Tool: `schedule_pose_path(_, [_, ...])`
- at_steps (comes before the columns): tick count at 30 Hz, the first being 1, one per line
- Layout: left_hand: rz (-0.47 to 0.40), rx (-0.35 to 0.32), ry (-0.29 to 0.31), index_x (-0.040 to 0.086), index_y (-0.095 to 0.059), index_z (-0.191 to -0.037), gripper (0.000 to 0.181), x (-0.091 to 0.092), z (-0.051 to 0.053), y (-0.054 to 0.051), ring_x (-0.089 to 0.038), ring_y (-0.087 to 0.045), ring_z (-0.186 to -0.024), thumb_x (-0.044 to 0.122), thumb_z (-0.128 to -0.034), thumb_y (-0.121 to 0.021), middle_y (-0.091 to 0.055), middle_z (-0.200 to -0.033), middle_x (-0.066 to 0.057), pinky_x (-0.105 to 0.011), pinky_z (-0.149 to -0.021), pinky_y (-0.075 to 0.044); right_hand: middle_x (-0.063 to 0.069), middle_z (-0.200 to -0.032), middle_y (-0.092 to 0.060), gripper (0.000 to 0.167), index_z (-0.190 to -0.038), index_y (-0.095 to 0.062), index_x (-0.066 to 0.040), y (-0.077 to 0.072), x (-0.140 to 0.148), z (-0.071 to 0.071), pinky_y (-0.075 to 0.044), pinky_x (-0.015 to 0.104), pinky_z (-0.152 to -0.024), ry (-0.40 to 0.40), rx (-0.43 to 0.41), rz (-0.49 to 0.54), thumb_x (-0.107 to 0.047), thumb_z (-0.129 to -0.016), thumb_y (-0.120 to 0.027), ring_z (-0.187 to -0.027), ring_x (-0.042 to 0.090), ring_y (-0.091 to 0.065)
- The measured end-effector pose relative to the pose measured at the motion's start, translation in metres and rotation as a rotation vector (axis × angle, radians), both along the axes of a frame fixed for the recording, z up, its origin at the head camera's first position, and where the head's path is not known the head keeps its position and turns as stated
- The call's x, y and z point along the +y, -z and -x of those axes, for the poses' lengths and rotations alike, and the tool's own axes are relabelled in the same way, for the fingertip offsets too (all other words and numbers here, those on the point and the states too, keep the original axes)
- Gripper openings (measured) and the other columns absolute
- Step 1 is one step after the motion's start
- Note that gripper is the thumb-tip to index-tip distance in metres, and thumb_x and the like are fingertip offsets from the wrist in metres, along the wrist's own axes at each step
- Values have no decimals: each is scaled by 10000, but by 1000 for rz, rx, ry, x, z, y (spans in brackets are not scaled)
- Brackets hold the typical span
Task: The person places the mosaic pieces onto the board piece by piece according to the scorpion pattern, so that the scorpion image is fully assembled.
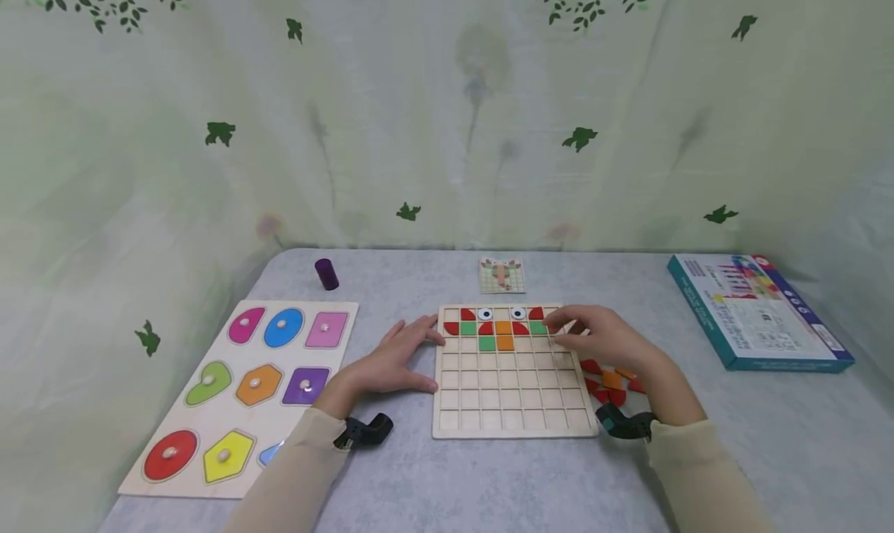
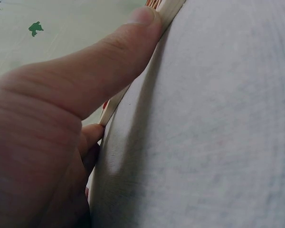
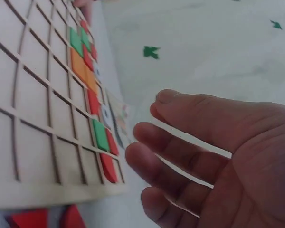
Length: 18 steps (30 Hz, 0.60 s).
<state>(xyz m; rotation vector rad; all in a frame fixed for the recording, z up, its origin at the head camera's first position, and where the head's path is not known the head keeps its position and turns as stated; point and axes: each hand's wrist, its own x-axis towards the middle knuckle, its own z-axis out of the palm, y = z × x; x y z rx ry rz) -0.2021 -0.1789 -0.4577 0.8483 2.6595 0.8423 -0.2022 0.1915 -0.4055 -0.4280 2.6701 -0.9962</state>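
Grid board (image 1: 518,399) lies on the table (image 1: 489,486) in the head view; the left hand (image 1: 394,361) spreads against its left edge, while the right hand (image 1: 609,337) hovers over the upper right corner. In the left wrist view, thumb and fingers touch the rim; light, steady pressure should prevent sliding. In the right wrist view, loosely bent fingers pinch nothing visible; pressing the red tile (image 3: 108,167) flat would probably seat it best.

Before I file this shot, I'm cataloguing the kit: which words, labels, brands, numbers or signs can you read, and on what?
None can be read for certain.
Teal-edged box: print on its top, too small and blurred to read.
Small card: no lettering made out.
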Motion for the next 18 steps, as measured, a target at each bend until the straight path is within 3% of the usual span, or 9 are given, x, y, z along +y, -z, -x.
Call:
schedule_pose_path(9, [4,-12,-6,187,-541,-1323,671,0,1,0,-301,-131,-1571,428,-773,-840,-214,-1675,-91,-555,-1270,17,118,-1269,-654,380,-1309,-633,-136,-9,41,2,-586,394,-872,20,10,-65,-209,-940,-684,-1115,276,-580])
schedule_pose_path(18, [6,-16,-10,175,-545,-1329,672,2,0,-3,-310,-129,-1570,394,-770,-849,-212,-1675,-102,-561,-1268,20,171,-1262,-649,376,-1306,-637,-113,-2,84,6,-577,436,-874,40,6,-92,-196,-941,-681,-1102,304,-586])
